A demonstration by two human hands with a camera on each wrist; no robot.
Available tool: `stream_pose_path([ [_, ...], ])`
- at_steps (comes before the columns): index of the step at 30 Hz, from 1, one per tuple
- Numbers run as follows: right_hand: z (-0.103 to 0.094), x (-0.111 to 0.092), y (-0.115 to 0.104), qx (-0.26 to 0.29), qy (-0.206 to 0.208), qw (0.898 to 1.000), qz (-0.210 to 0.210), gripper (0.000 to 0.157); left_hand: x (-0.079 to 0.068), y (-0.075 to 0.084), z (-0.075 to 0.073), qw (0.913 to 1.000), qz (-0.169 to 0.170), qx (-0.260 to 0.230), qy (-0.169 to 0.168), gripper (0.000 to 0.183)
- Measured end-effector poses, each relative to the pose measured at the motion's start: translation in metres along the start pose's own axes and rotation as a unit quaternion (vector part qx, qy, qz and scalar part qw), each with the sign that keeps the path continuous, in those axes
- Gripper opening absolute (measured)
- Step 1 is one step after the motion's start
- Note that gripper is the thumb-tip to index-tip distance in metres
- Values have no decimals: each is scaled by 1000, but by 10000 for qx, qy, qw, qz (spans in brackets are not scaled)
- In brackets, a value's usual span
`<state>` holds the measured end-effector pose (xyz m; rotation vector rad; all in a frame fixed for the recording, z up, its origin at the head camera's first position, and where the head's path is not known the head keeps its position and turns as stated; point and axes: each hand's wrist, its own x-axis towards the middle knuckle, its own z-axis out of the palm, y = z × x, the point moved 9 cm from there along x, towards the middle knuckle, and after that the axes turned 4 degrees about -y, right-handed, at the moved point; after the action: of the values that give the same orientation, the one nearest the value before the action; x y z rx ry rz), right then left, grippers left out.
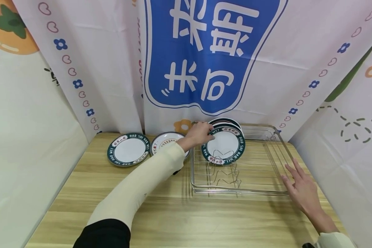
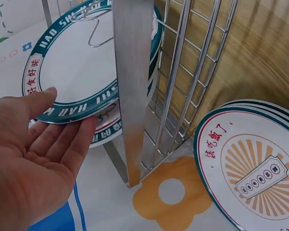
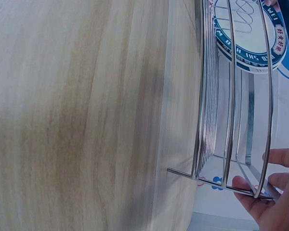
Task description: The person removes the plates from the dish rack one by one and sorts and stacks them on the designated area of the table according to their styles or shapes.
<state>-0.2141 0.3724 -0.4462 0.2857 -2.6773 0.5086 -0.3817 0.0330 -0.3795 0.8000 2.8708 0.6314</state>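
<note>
A metal wire dish rack (image 1: 240,190) stands on the table, with several plates upright in its left part. At their front is a white plate with a dark green lettered rim (image 1: 223,146). My left hand (image 1: 198,134) pinches this plate's edge; in the left wrist view the thumb lies over its face and the fingers are behind. My right hand (image 1: 303,191) holds the rack's right side, its fingers and thumb about the top rail in the right wrist view (image 3: 274,192).
Left of the rack, a stack of white plates with an orange ray pattern (image 2: 260,168) lies on the wooden table (image 1: 173,220). Beside it lies a green-rimmed plate (image 1: 128,150). Printed cloth (image 1: 111,69) hangs close behind the rack and at both sides.
</note>
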Motion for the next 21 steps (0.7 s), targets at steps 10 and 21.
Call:
stream_pose_path([
  [10, -2, 0, 0, 13, 83, 10000, -30, 44, -1, 14, 12, 9954, 824, -160, -456, 38],
  [21, 1, -1, 1, -9, 53, 10000, -8, 44, -2, 20, 27, 9929, 820, 12, -856, 27],
])
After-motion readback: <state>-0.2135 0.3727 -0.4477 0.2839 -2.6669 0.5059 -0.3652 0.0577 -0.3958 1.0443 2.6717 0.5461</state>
